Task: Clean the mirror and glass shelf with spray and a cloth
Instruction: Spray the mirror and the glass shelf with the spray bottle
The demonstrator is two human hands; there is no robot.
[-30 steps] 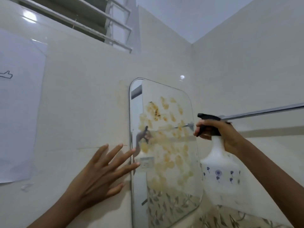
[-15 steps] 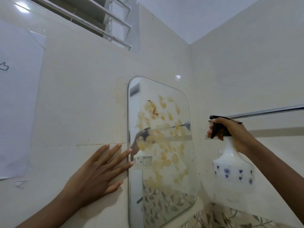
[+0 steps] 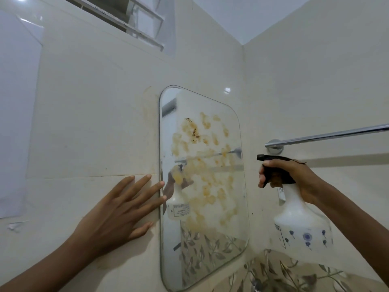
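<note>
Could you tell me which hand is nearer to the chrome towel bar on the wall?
The right hand, gripping the spray bottle just below the towel bar. The left hand lies flat on the wall, across the mirror.

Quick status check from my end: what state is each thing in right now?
Mirror: wall-mounted, smeared with yellow-brown stains.
Spray bottle: upright, nozzle aimed at the mirror.
Right hand: gripping the bottle's trigger.
Left hand: flat, spread on the wall, fingertips at the mirror's edge.
Towel bar: bare.
</note>
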